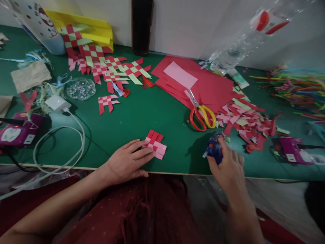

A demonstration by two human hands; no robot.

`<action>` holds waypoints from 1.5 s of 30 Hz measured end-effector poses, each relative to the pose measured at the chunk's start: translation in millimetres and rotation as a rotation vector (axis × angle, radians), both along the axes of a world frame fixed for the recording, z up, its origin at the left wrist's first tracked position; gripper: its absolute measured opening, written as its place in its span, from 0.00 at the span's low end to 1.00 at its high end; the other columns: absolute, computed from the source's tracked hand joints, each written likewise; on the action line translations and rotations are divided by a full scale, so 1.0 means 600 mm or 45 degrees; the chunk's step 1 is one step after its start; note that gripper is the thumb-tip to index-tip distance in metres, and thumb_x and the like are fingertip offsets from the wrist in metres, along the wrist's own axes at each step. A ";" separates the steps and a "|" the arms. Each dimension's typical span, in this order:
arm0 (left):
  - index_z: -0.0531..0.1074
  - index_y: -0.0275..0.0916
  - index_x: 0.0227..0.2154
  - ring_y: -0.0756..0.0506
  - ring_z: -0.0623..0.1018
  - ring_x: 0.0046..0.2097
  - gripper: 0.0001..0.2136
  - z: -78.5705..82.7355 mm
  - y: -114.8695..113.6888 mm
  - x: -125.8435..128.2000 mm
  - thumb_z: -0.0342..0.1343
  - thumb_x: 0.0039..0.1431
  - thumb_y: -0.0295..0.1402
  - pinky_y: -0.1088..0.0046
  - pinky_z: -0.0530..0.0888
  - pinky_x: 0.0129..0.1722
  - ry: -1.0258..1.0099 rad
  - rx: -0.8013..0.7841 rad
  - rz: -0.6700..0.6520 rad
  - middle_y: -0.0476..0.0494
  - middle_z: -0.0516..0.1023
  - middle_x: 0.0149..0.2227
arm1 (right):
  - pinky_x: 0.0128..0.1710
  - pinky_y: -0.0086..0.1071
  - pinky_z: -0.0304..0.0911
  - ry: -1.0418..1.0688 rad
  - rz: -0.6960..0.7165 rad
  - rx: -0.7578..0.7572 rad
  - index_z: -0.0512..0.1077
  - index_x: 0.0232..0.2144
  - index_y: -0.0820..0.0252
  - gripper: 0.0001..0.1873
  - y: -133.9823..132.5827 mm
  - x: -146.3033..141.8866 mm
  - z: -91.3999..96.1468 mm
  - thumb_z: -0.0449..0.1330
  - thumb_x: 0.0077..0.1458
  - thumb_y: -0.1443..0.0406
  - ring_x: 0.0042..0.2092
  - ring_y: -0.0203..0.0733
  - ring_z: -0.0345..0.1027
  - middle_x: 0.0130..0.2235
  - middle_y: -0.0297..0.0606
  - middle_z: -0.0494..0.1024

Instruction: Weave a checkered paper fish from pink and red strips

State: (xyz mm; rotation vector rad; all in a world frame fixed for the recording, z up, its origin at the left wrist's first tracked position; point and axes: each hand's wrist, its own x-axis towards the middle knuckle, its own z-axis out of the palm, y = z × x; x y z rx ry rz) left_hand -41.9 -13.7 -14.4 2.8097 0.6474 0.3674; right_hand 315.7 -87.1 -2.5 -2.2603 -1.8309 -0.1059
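My left hand (132, 157) lies flat with its fingers stretched out. Its fingertips rest on a small woven piece of red and pink paper strips (157, 145) near the table's front edge. On the right, my right hand (227, 159) is closed around a small dark blue object that looks like a tape dispenser (215, 149), with a short pale end sticking out at its left. Part of it is hidden by my fingers. Beyond it lie scissors (201, 113) with one red and one yellow handle, partly on red paper sheets (203, 84).
Woven paper fish (114, 69) lie at the back left, near a bead box (80, 88). A white charger (58, 103) trails a looped cable. Paper scraps (243, 118) are heaped right, before a plastic bottle (236, 47). A phone (141, 27) leans on the wall.
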 end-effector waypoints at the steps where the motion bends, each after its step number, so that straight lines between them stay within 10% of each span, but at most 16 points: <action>1: 0.63 0.39 0.61 0.37 0.63 0.63 0.28 0.000 0.000 0.000 0.49 0.64 0.51 0.53 0.61 0.64 0.002 -0.001 0.001 0.40 0.71 0.58 | 0.49 0.56 0.60 -0.001 0.012 0.001 0.57 0.64 0.63 0.34 0.001 0.001 -0.002 0.53 0.59 0.55 0.47 0.59 0.67 0.47 0.53 0.74; 10: 0.66 0.46 0.59 0.36 0.61 0.65 0.24 0.004 0.005 -0.005 0.53 0.63 0.49 0.52 0.60 0.64 -0.037 -0.053 -0.053 0.45 0.69 0.60 | 0.54 0.61 0.56 -0.032 0.111 0.019 0.60 0.62 0.61 0.32 -0.010 -0.006 0.036 0.50 0.62 0.51 0.56 0.64 0.62 0.57 0.56 0.67; 15: 0.60 0.38 0.62 0.38 0.60 0.66 0.29 0.003 0.008 -0.010 0.51 0.64 0.50 0.54 0.58 0.65 -0.053 -0.068 -0.057 0.40 0.66 0.63 | 0.53 0.52 0.61 0.155 0.390 0.243 0.67 0.56 0.53 0.20 -0.008 -0.105 0.062 0.53 0.62 0.64 0.51 0.52 0.66 0.49 0.46 0.72; 23: 0.60 0.35 0.62 0.38 0.62 0.65 0.30 0.005 0.003 -0.005 0.50 0.64 0.50 0.53 0.59 0.65 -0.020 -0.093 -0.014 0.37 0.65 0.63 | 0.51 0.51 0.64 0.248 0.694 -0.035 0.70 0.53 0.57 0.17 0.002 -0.212 0.029 0.55 0.61 0.67 0.51 0.52 0.58 0.53 0.46 0.70; 37: 0.65 0.34 0.59 0.37 0.64 0.62 0.32 0.017 -0.006 0.007 0.46 0.63 0.56 0.55 0.56 0.64 0.088 0.034 0.030 0.38 0.69 0.59 | 0.53 0.52 0.60 0.053 0.263 0.353 0.69 0.52 0.58 0.17 -0.012 -0.101 0.037 0.57 0.61 0.64 0.50 0.52 0.65 0.49 0.47 0.72; 45: 0.69 0.34 0.54 0.37 0.71 0.50 0.35 0.035 -0.030 0.037 0.50 0.56 0.60 0.54 0.63 0.54 0.124 0.080 0.160 0.38 0.76 0.48 | 0.53 0.55 0.60 0.030 0.017 0.048 0.61 0.60 0.68 0.34 -0.019 -0.012 0.010 0.49 0.61 0.50 0.53 0.60 0.65 0.52 0.58 0.72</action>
